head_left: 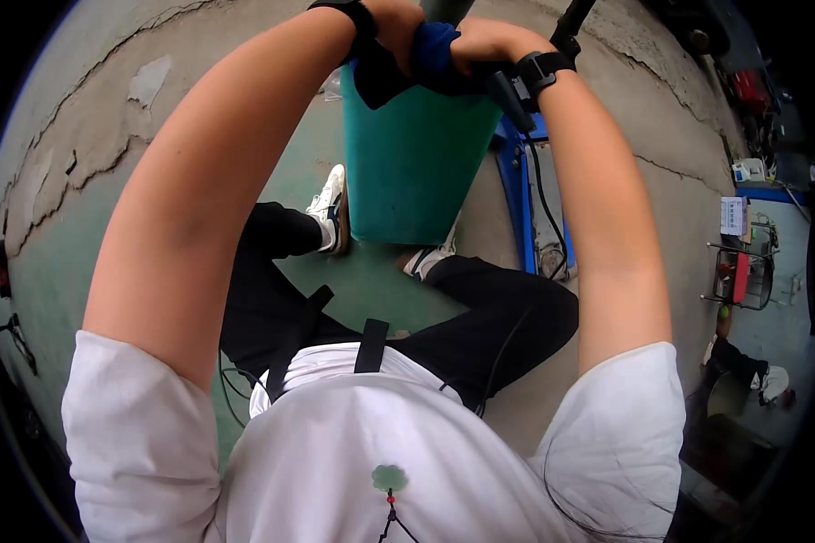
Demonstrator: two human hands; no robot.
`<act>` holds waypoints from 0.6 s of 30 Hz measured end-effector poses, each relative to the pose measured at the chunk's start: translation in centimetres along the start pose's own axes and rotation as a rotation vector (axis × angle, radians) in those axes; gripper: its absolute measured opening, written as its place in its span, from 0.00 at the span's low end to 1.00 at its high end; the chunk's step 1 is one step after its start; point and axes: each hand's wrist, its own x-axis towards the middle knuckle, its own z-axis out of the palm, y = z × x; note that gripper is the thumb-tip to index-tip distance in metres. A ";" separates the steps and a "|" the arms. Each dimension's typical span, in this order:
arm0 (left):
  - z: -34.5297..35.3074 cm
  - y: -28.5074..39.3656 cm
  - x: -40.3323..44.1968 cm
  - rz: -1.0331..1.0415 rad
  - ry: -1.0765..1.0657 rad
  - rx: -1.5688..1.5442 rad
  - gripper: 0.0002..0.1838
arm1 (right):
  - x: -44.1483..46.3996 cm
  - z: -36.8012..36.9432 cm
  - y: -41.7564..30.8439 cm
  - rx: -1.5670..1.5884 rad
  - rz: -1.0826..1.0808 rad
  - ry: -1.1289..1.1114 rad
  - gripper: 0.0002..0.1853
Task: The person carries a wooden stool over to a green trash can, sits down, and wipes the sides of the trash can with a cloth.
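Both arms reach forward to the top edge of the view, over a tall green bin (412, 167) that stands between my feet. A bunched dark blue cloth (435, 50) is gripped between my hands, above the near rim of the bin. My left hand (397, 25) is closed at the cloth's left side, partly cut off by the frame edge. From the right, my right hand (487, 43) is closed around the cloth's other end. Darker fabric hangs below the left hand. The bin's inside and most fingertips are hidden.
Right of the bin stands a blue metal frame (521, 204) with a black cable (545, 204) hanging beside it. Further right are a wire rack (743, 271) and a crouching person (743, 366). Cracked concrete (109, 118) lies left.
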 end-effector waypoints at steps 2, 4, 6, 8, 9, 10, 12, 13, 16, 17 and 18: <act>1.4 2.9 -2.3 -0.095 0.339 0.142 0.16 | -1.2 2.8 0.4 -0.095 -0.032 0.434 0.13; 5.7 2.2 -2.7 -0.013 0.809 0.351 0.13 | -1.9 6.7 1.3 -0.331 -0.209 0.985 0.11; 7.9 2.6 -3.1 0.069 1.202 0.557 0.07 | -2.0 9.3 0.8 -0.419 -0.207 1.316 0.16; 8.8 3.0 -2.8 0.005 1.276 0.511 0.12 | -1.2 11.0 -0.2 -0.399 -0.161 1.538 0.18; 9.0 3.3 -2.9 -0.026 1.309 0.483 0.14 | -0.9 11.0 -0.2 -0.413 -0.146 1.540 0.18; 8.8 3.2 -2.9 -0.007 1.250 0.465 0.14 | -0.5 10.9 -0.2 -0.427 -0.130 1.537 0.18; 7.4 1.7 -2.6 0.025 1.129 0.431 0.13 | -0.5 10.8 -0.4 -0.413 -0.119 1.429 0.19; 6.0 0.9 -1.9 0.039 1.102 0.333 0.15 | -0.7 10.0 -0.4 -0.391 -0.119 1.332 0.20; 2.3 2.6 -3.3 -0.036 0.556 0.229 0.13 | -1.7 7.1 0.0 -0.335 -0.059 0.923 0.17; 1.6 3.3 -3.5 -0.086 0.460 0.245 0.14 | -1.8 5.9 0.0 -0.311 -0.028 0.770 0.16; 1.0 3.2 -3.2 -0.076 0.324 0.153 0.16 | -1.7 4.8 0.3 -0.284 0.003 0.624 0.16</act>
